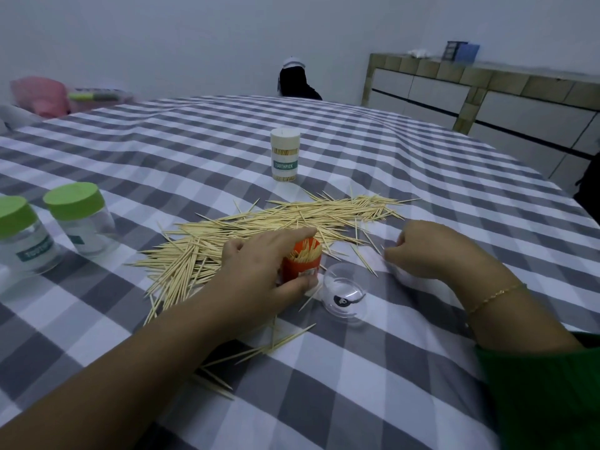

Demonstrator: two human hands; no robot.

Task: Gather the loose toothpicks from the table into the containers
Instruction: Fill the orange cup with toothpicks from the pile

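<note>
— Looking down from the head view: gripping what with the left hand (259, 271)?

— Holding the orange container (302, 259), fingers (292, 233) curled round it, standing upright on the worktop (406, 368), already part full of sticks.

— And the right hand (431, 246)?

— Resting just right of the container, fingers curled in narrow, maybe pinching a stick; too small to tell.

— Lying where, the loose toothpicks (276, 222)?

— Spreading in a long pile just past both hands, mostly pointing left to right. Reaching forward with the right hand looks easiest, being free and close.

— Anything else?

— Clear lid (344, 295) lying beside the container.
</note>
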